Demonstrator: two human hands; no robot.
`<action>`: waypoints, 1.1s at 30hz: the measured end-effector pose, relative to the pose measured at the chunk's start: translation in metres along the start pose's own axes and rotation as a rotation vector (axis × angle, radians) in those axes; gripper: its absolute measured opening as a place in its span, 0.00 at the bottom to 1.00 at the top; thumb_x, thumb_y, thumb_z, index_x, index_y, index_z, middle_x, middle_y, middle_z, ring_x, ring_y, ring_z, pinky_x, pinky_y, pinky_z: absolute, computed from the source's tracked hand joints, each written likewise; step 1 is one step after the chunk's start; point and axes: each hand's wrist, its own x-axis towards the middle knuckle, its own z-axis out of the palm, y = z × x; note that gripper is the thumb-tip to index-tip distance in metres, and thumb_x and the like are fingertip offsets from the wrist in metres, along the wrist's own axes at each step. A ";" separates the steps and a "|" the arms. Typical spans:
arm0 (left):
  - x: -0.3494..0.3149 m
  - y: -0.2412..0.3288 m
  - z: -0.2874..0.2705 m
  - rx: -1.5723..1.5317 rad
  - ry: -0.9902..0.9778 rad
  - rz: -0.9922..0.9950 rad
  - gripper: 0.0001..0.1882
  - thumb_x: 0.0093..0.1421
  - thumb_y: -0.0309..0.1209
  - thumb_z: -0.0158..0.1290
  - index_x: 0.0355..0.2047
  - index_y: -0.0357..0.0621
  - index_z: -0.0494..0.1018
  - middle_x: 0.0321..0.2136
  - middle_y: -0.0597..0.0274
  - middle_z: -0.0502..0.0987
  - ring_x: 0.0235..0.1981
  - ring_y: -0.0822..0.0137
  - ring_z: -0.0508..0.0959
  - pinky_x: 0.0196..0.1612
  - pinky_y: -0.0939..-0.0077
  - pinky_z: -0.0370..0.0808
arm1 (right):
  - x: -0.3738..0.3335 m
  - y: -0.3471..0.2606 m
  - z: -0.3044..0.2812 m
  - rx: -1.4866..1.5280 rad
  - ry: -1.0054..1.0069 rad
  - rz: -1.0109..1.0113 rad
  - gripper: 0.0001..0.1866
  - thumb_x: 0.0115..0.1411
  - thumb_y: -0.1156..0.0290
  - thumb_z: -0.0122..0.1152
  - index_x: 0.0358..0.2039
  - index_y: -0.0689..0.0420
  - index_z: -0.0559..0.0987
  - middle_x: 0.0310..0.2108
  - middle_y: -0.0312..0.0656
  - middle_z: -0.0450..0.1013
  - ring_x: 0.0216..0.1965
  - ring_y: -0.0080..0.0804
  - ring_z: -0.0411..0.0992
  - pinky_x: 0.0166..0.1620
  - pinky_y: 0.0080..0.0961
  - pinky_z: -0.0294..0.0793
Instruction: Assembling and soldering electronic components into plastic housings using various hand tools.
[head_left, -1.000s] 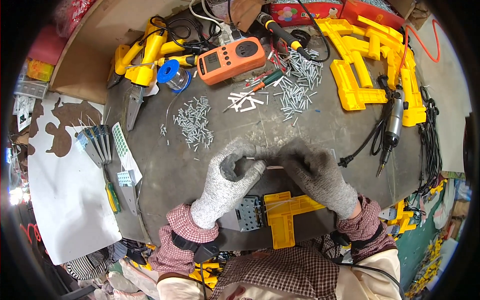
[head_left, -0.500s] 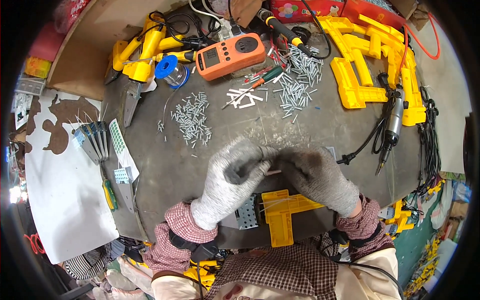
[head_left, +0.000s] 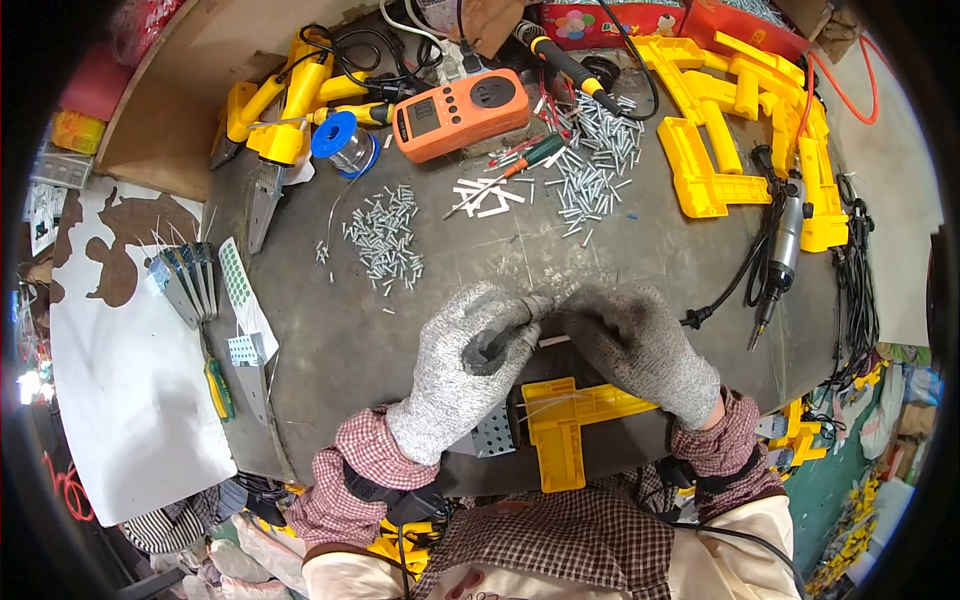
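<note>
Both my hands wear grey knit gloves with darkened fingers and meet above the middle of the bench. My left hand (head_left: 465,355) is closed in a pinch; what lies at its fingertips is too small to make out. My right hand (head_left: 640,350) is closed too, its fingers bent down around one end of a short white strip (head_left: 553,341). The strip's other end reaches the left thumb tip. Below the hands, near my body, lies a yellow plastic housing half (head_left: 558,440) with pale wires across it. Beside it is a perforated metal plate (head_left: 494,432).
Screws lie in two piles (head_left: 383,238) (head_left: 598,165), with white strips (head_left: 490,197) and a screwdriver (head_left: 520,170) between. Behind are an orange meter (head_left: 460,115) and a solder spool (head_left: 345,143). Yellow housings (head_left: 715,165) and a power screwdriver (head_left: 785,250) lie right.
My hands have shifted slightly, and the fingertips are a little further apart. More of the white strip shows between them. The things on the bench remain in place.
</note>
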 end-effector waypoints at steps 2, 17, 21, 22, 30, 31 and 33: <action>0.003 0.006 -0.001 -0.011 -0.022 -0.057 0.13 0.55 0.17 0.60 0.43 0.36 0.81 0.37 0.52 0.81 0.39 0.57 0.81 0.43 0.67 0.77 | -0.001 0.004 0.001 -0.011 0.000 -0.060 0.14 0.63 0.68 0.59 0.49 0.54 0.81 0.30 0.50 0.78 0.30 0.47 0.80 0.35 0.37 0.79; -0.001 0.003 -0.004 -0.484 -0.045 -0.410 0.13 0.62 0.20 0.58 0.47 0.36 0.75 0.39 0.62 0.80 0.41 0.73 0.78 0.48 0.77 0.76 | 0.000 0.005 0.003 0.033 0.063 -0.193 0.13 0.64 0.70 0.60 0.49 0.53 0.81 0.32 0.48 0.79 0.30 0.47 0.79 0.35 0.35 0.79; -0.009 -0.008 0.000 -0.807 -0.014 -0.518 0.11 0.63 0.20 0.57 0.46 0.35 0.74 0.41 0.59 0.80 0.44 0.71 0.78 0.50 0.76 0.77 | -0.001 -0.001 -0.002 -0.042 0.029 -0.168 0.14 0.64 0.70 0.60 0.50 0.53 0.81 0.32 0.47 0.80 0.31 0.46 0.79 0.36 0.35 0.79; -0.009 -0.008 0.000 -0.889 -0.018 -0.522 0.13 0.63 0.19 0.57 0.48 0.32 0.73 0.43 0.56 0.80 0.47 0.70 0.79 0.51 0.75 0.78 | -0.002 -0.001 -0.002 -0.043 0.030 -0.167 0.14 0.64 0.70 0.60 0.50 0.53 0.81 0.32 0.47 0.80 0.31 0.46 0.79 0.36 0.35 0.79; 0.002 0.009 0.008 -0.342 -0.007 -0.201 0.08 0.62 0.17 0.56 0.41 0.35 0.77 0.38 0.60 0.77 0.43 0.72 0.78 0.46 0.77 0.77 | -0.003 0.004 -0.009 0.063 -0.021 -0.207 0.22 0.64 0.73 0.55 0.60 0.59 0.73 0.46 0.55 0.77 0.45 0.51 0.79 0.50 0.38 0.77; 0.004 0.006 0.006 -0.381 -0.047 -0.202 0.09 0.60 0.18 0.59 0.41 0.35 0.78 0.39 0.60 0.78 0.43 0.71 0.78 0.46 0.76 0.77 | -0.003 0.000 -0.010 0.064 -0.024 -0.206 0.22 0.64 0.73 0.55 0.60 0.59 0.73 0.46 0.55 0.77 0.45 0.51 0.79 0.50 0.38 0.77; 0.004 0.008 0.008 -0.337 -0.176 -0.435 0.14 0.57 0.21 0.63 0.44 0.36 0.77 0.40 0.60 0.80 0.45 0.71 0.77 0.49 0.74 0.76 | -0.002 -0.007 -0.008 0.058 -0.031 -0.240 0.24 0.65 0.75 0.52 0.62 0.60 0.68 0.53 0.56 0.74 0.52 0.48 0.77 0.55 0.38 0.75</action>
